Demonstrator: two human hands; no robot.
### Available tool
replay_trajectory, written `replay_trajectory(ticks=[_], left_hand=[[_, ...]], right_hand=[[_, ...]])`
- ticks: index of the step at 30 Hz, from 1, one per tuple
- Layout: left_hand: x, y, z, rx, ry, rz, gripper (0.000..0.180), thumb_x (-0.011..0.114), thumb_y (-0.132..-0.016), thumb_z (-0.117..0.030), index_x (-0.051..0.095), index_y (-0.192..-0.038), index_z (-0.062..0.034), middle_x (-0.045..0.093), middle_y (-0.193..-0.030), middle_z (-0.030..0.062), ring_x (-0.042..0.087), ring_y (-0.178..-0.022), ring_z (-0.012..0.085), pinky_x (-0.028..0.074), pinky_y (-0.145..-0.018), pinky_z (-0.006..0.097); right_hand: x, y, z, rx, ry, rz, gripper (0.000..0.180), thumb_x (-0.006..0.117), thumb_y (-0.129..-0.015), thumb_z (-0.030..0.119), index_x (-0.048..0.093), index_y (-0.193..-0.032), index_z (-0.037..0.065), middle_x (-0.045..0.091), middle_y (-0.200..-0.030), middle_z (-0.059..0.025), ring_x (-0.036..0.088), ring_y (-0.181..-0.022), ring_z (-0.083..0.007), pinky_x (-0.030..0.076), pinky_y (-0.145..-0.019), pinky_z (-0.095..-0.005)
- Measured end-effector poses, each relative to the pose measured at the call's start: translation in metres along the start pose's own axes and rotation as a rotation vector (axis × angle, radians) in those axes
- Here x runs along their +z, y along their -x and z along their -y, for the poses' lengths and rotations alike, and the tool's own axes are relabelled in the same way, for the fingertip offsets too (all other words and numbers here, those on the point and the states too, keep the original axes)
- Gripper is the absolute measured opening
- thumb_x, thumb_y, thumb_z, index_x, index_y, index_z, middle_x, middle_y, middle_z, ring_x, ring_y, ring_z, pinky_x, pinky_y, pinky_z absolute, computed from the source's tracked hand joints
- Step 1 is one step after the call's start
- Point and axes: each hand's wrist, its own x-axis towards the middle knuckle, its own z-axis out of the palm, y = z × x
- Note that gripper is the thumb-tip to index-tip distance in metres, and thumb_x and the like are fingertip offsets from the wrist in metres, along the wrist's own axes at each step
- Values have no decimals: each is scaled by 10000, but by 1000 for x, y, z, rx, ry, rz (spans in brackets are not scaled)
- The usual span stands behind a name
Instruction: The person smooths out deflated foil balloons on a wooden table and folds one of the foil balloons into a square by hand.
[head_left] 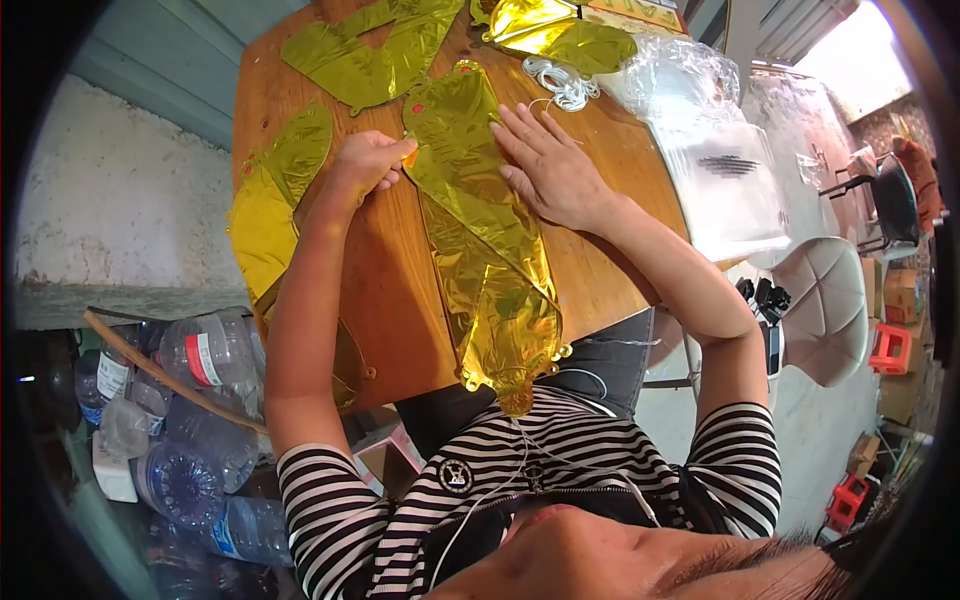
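Observation:
A flat, uninflated gold foil balloon (480, 225) lies lengthwise on the wooden table, its lower end hanging over the near edge toward my lap. My left hand (372, 162) pinches the balloon's left edge near the far end. Something small and orange shows at those fingertips; whether it belongs to the foil I cannot tell. Stretched out flat, my right hand (555, 172) has its fingertips at the balloon's right edge and its palm over the table. Small tabs line the foil's rim, and red spots mark its far end.
More gold foil balloons lie at the table's left (265, 220), far side (370, 60) and far right (560, 35). White string (562, 85) sits beside see-through plastic bags (715, 180). Plastic bottles (190, 480) crowd the floor at left; a padded chair (825, 310) stands at right.

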Motion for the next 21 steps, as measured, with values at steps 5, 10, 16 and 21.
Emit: replay_trajectory(ticks=[5, 10, 16, 21], left_hand=[[3, 10, -11, -26, -83, -1, 374, 796, -904, -386, 658, -902, -38, 633, -758, -12, 558, -597, 41, 453, -525, 205], [13, 22, -25, 4, -247, -3, 387, 828, -879, -357, 669, -971, -16, 640, -792, -5, 575, -676, 71, 490, -619, 232], [63, 37, -5, 609, -329, -363, 314, 829, -836, -208, 686, -1042, -18, 724, -935, 108, 706, -798, 220, 569, -721, 357], [85, 61, -9, 803, -545, -380, 224, 694, -929, -98, 664, -1149, -73, 688, -1100, 127, 671, -974, 345, 555, -833, 402]], right_hand=[[5, 0, 3, -93, 43, 112, 527, 497, -1064, 297, 449, -1524, 44, 378, -1619, -187, 288, -1533, -369, 208, -1256, -518], [3, 1, 3, -107, 98, 157, 528, 491, -1062, 308, 444, -1536, 79, 385, -1617, -176, 283, -1536, -360, 205, -1259, -518], [8, 0, 2, -99, 84, 145, 544, 496, -1058, 320, 425, -1548, 93, 392, -1613, -171, 294, -1531, -360, 214, -1256, -519], [8, 1, 1, -76, 58, 128, 588, 499, -1059, 333, 359, -1584, 108, 394, -1610, -172, 304, -1527, -356, 220, -1254, -521]])
